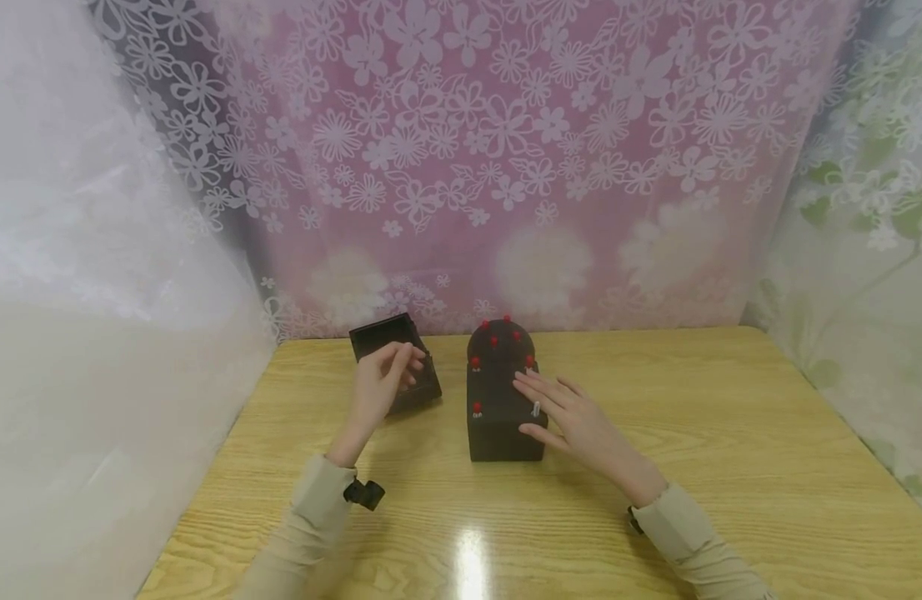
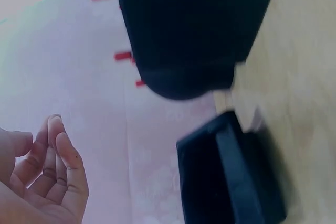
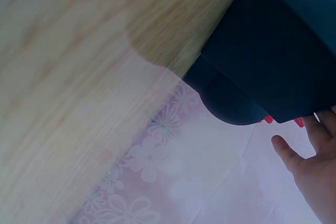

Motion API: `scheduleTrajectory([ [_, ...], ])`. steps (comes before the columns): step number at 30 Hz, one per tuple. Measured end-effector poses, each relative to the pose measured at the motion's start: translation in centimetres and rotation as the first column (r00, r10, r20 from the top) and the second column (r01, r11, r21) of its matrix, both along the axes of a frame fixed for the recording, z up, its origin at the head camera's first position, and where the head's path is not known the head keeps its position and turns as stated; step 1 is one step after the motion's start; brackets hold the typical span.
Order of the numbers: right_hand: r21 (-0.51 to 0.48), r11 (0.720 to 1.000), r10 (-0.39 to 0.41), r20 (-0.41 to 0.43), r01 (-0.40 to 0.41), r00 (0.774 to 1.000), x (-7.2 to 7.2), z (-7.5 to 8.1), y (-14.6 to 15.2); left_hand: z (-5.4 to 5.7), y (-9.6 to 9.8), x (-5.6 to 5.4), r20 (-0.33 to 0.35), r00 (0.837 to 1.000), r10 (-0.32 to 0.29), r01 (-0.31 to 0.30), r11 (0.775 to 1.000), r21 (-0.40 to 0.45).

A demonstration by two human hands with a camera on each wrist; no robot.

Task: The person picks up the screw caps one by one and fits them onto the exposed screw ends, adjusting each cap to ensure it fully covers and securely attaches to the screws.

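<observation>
A black block (image 1: 502, 400) with a rounded far end stands on the table, bearing several small red-topped pegs (image 1: 477, 408). A small pale metal piece without red (image 1: 536, 409) shows at its near right corner. My right hand (image 1: 577, 421) is at the block's right side, fingers stretched over its top and thumb apart by the near corner. Over an open black box (image 1: 433, 375) hovers my left hand (image 1: 382, 379), its fingers loosely bent toward the thumb. In the left wrist view, nothing shows between the fingertips (image 2: 54, 121) of that hand. The box's inside is partly hidden.
The box and block stand apart near the back of the wooden table (image 1: 656, 400). A pink flowered curtain (image 1: 506, 167) hangs right behind the table's far edge. Pale sheets (image 1: 93, 333) close off the left and right sides.
</observation>
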State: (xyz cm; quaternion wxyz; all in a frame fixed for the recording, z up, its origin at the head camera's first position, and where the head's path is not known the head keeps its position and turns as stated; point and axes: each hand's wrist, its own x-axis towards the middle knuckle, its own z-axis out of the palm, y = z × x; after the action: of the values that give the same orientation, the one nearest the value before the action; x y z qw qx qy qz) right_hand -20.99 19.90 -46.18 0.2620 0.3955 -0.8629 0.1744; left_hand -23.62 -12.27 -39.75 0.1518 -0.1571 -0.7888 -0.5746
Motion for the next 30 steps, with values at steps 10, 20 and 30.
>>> scheduleTrajectory([
  [10,0.011,1.0,-0.015,0.037,0.014,0.999,0.1,0.2,0.1,0.8,-2.7,-4.0,0.035,0.998,0.053,-0.037,0.934,-0.354],
  [20,0.008,1.0,-0.008,0.002,0.008,1.0,0.0,0.1,0.0,-0.6,-3.4,-7.6,0.293,0.956,-0.013,0.251,0.552,-0.795],
  [30,0.027,0.999,-0.023,0.016,0.022,1.0,0.1,0.1,0.0,-2.3,-2.3,-9.0,0.427,0.903,-0.037,0.402,0.419,-0.814],
])
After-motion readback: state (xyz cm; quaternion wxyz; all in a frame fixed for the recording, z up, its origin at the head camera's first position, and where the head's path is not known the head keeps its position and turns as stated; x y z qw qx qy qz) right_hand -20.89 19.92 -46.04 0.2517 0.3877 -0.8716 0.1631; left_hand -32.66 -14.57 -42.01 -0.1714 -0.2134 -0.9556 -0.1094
